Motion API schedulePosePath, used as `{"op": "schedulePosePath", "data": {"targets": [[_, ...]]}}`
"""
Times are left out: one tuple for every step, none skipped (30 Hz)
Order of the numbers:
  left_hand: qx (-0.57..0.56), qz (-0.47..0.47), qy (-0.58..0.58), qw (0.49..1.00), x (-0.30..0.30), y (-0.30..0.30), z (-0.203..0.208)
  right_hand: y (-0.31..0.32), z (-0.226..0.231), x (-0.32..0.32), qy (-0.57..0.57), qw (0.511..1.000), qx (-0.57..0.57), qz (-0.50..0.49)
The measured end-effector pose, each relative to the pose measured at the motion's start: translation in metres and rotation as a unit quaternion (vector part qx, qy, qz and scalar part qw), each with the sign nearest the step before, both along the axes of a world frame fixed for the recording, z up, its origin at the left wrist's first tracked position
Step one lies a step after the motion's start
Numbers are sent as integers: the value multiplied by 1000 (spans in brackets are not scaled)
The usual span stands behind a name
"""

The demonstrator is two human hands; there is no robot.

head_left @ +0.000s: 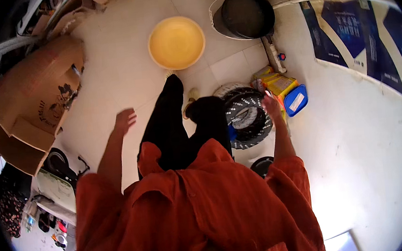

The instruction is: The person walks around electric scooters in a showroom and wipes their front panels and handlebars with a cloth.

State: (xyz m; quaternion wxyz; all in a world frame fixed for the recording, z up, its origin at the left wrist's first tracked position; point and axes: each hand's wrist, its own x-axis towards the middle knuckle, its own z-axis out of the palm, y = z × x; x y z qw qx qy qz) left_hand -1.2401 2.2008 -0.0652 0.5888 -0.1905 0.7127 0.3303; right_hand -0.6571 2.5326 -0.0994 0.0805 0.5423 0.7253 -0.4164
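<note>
My left hand [125,121] hangs over the pale tiled floor beside my left leg. Its fingers are loosely bent and apart, with nothing in them. On the other side, my right hand [271,105] is over the right edge of a stack of black tyres [248,116] with white marks. Its fingers look closed around something small and whitish [268,93], too blurred to name. Close to that hand lie yellow boxes [278,85] and a blue-lidded container [296,101]. Ahead of my feet a round yellow basin [176,43] sits on the floor.
A black bucket [247,15] with a wire handle stands at the far right, near a pipe with a valve [281,57]. Opened cardboard boxes [38,92] fill the left side. A white wall [358,149] with blue printed sheets [349,29] rises on the right.
</note>
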Motion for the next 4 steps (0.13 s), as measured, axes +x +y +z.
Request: {"op": "schedulePosePath", "data": {"targets": [[-7,-17,4,1000,-7,17,-21,22,-3,-3,-1,997,33,68],[-15,-11,4,1000,-11,39,-32,46,-3,-25,52,998,-26,-21],[-12,-9,14,1000,-9,71,-36,75,-4,-49,102,985,-81,-111],[58,-7,-8,998,-19,76,-64,86,-11,-56,101,985,-87,-108]]}}
